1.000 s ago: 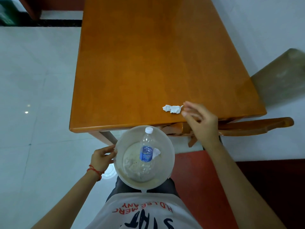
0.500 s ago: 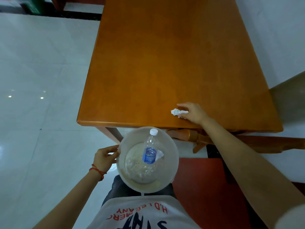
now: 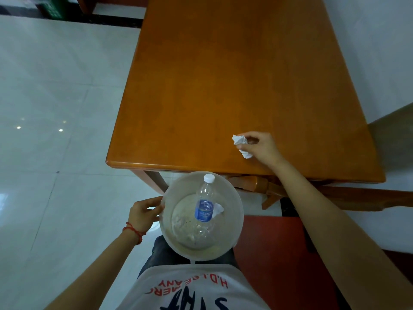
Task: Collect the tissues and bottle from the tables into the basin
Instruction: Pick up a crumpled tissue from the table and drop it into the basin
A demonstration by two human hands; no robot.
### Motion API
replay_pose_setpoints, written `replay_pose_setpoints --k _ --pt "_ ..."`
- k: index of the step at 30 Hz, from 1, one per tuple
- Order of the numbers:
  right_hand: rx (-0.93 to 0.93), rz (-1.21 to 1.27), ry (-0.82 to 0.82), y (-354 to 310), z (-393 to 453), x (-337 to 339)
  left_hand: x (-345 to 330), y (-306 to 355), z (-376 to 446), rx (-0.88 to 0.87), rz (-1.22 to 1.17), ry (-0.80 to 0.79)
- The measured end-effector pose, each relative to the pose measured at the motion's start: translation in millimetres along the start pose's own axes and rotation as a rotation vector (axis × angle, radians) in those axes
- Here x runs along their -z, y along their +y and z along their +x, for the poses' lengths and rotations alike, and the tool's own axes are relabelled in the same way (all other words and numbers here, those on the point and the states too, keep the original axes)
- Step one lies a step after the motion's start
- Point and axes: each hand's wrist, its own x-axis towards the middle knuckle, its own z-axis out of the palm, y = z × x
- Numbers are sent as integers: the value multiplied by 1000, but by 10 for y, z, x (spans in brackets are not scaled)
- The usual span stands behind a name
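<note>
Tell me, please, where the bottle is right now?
The bottle lies in the basin held by the left hand, bottom centre, cap toward the table.

Dim, bluish (wide-angle edge warp)

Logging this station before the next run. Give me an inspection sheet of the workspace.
Surface: wooden table, bare apart from the hand's area.
Job's things: bottle and a tissue lie in the basin; crumpled tissues in hand.
Clutter: nothing seen.
Grippers: right hand pinches the crumpled tissues; left hand grips the basin's rim.
Cables: nothing seen.
Surroundings: white tiled floor, wooden chair tucked under the table.
</note>
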Motion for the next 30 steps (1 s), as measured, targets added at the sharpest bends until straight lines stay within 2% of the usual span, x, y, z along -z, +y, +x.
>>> replay_pose_setpoints --k 5,8,13,16,20,27,30 --pt "128 196 -91 -610 -374 -204 -5 1 -2 7 -14 -9" --pt "90 226 -199 -642 -613 -512 6 3 -15 8 -16 -4" --pt "-86 71 -351 -292 -978 -990 40 -31 -40 13 -49 8" --pt "-106 -42 -393 -115 -1144 -1116 64 -78 -64 18 -63 21" --pt "-54 -99 -336 -15 -1224 -1085 93 -143 -126 23 -80 49" --pt "23 -282 -66 277 -1257 -925 192 -265 -306 70 -160 128" --pt "-88 -249 -32 427 -1276 -949 269 -347 -422 96 -196 193"
